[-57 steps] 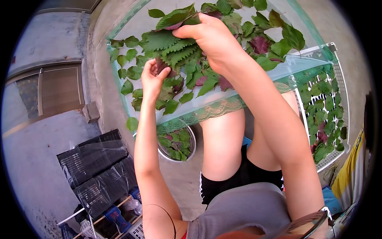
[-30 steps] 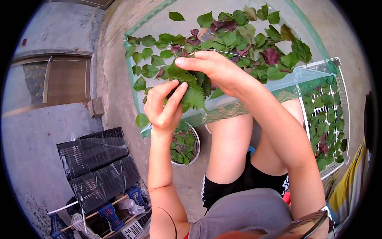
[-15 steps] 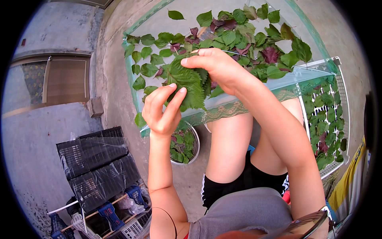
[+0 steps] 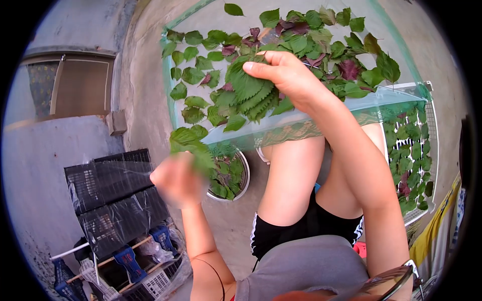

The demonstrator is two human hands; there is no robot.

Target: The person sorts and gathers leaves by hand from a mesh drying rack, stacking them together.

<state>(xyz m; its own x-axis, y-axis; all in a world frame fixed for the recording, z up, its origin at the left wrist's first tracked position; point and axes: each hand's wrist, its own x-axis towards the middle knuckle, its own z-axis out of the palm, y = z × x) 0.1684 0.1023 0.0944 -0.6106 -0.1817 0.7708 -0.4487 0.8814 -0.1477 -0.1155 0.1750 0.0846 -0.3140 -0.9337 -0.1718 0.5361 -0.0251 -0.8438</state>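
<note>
Concrete floor through the middle of the frame, a bluish wall (image 4: 45, 160) down the left, and across the top the pale net (image 4: 216, 20) with its green border, strewn with loose green and purple leaves (image 4: 301, 44). Upper centre now: the right hand (image 4: 291, 78) has thumb and fingers clamped on a fanned stack of green leaves (image 4: 253, 93), held over the net. Centre left, the left hand (image 4: 181, 178) is all blur, well apart from that stack, with at least 1 leaf (image 4: 202, 158) against it; are its fingers gripping? Cannot tell. The round basin (image 4: 246, 175), more leaves inside, sits just right of it.

This looks like the stacking step: 1 hand holding the bundle, 1 handling single leaves. The next move, I'd judge, calls for a firm right-hand pinch, edges lined up; a loose one could let the fan slip.
</note>
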